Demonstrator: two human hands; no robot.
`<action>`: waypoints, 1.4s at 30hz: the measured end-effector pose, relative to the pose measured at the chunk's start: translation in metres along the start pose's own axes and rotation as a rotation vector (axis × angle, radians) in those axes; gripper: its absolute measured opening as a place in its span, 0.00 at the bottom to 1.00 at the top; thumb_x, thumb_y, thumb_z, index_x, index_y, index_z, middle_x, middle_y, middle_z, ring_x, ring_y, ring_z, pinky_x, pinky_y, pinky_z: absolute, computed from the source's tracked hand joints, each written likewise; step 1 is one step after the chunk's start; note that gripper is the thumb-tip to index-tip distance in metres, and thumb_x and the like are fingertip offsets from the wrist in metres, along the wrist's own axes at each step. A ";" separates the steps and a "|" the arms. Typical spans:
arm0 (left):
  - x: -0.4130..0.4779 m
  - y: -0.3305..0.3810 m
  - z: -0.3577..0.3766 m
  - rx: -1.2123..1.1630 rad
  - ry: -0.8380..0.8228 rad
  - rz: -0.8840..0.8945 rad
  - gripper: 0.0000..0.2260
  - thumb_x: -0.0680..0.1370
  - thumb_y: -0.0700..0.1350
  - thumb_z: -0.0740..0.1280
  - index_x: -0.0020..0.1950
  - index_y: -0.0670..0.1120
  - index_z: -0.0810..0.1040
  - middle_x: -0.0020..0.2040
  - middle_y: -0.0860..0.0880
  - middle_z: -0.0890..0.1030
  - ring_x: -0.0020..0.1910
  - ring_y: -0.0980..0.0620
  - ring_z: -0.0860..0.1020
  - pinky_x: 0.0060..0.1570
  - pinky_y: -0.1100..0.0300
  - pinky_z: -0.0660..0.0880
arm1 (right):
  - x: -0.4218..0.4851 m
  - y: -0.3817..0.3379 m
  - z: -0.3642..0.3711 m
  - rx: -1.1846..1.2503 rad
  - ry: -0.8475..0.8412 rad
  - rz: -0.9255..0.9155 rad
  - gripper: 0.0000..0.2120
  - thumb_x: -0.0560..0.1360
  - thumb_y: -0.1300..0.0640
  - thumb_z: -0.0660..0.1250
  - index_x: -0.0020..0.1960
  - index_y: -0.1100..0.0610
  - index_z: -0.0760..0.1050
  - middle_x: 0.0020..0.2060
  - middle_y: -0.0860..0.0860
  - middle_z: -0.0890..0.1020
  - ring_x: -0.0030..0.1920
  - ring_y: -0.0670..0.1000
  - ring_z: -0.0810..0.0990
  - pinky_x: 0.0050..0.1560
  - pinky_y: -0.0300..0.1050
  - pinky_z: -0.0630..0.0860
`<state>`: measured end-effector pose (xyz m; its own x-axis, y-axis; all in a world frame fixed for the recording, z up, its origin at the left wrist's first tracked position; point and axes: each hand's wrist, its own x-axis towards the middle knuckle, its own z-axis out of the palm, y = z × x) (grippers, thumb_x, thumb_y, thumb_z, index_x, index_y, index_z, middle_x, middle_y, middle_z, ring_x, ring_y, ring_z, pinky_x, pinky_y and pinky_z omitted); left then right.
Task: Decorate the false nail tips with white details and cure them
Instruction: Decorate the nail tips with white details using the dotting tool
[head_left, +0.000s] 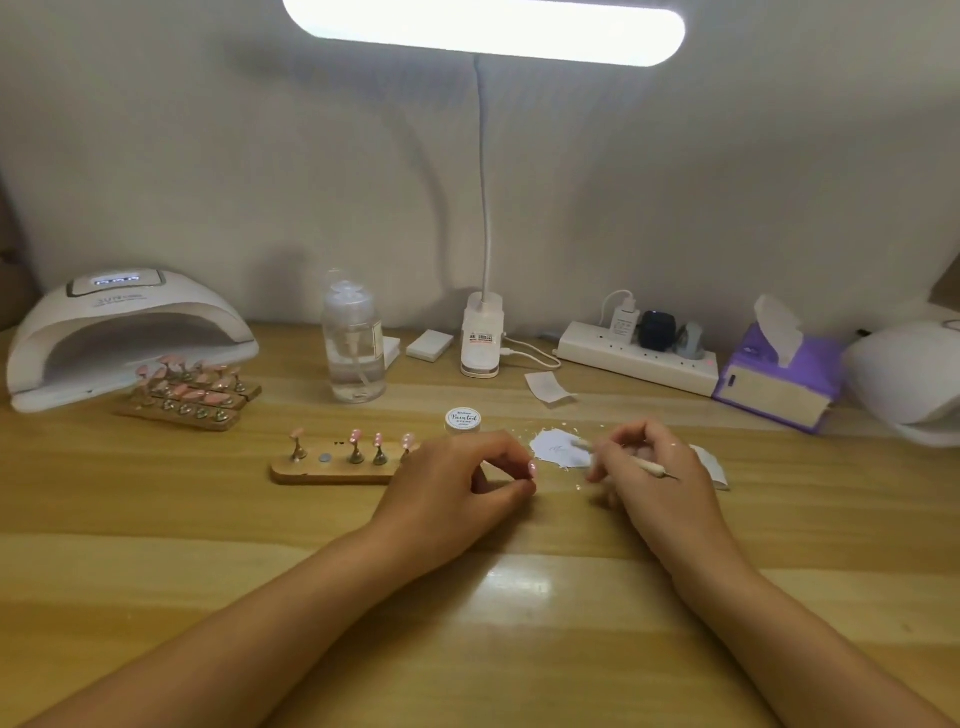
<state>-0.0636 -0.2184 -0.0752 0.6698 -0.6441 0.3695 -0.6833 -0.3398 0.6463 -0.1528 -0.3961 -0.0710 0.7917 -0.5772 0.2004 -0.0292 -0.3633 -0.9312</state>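
Head view: I log the left hand (457, 480) pinching a pink nail tip (533, 467) just right of the wooden stand (332, 472); right hand (657, 470) curled round a thin brush (631, 460) by the white paint patch (561, 449); tip judged light, stiff, slick, best held by its edges.

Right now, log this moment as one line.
left hand: pinches nail tip | right hand: holds brush at white paint patch | wooden holder: one slot empty | curing lamp: display lit
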 end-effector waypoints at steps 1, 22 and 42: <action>0.000 0.000 0.001 0.007 -0.010 0.014 0.06 0.75 0.48 0.73 0.45 0.61 0.80 0.45 0.64 0.82 0.34 0.60 0.77 0.39 0.61 0.74 | 0.000 -0.001 0.000 0.056 0.031 0.009 0.02 0.79 0.52 0.66 0.49 0.51 0.75 0.38 0.44 0.86 0.31 0.41 0.81 0.30 0.37 0.74; 0.003 -0.004 0.001 0.049 -0.051 0.047 0.10 0.74 0.50 0.73 0.40 0.64 0.75 0.40 0.70 0.79 0.32 0.63 0.76 0.34 0.63 0.66 | -0.018 -0.015 0.016 0.228 -0.150 0.076 0.09 0.73 0.59 0.68 0.37 0.58 0.70 0.28 0.57 0.83 0.26 0.47 0.78 0.28 0.36 0.73; 0.003 -0.004 0.000 -0.008 -0.068 0.036 0.08 0.74 0.49 0.73 0.40 0.61 0.78 0.44 0.64 0.82 0.30 0.62 0.75 0.35 0.61 0.67 | -0.019 -0.014 0.015 0.188 -0.145 0.053 0.10 0.74 0.58 0.68 0.37 0.57 0.69 0.29 0.56 0.84 0.27 0.46 0.77 0.29 0.38 0.74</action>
<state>-0.0587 -0.2189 -0.0761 0.6230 -0.7013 0.3465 -0.7044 -0.3103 0.6384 -0.1577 -0.3688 -0.0662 0.8719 -0.4755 0.1165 0.0302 -0.1853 -0.9822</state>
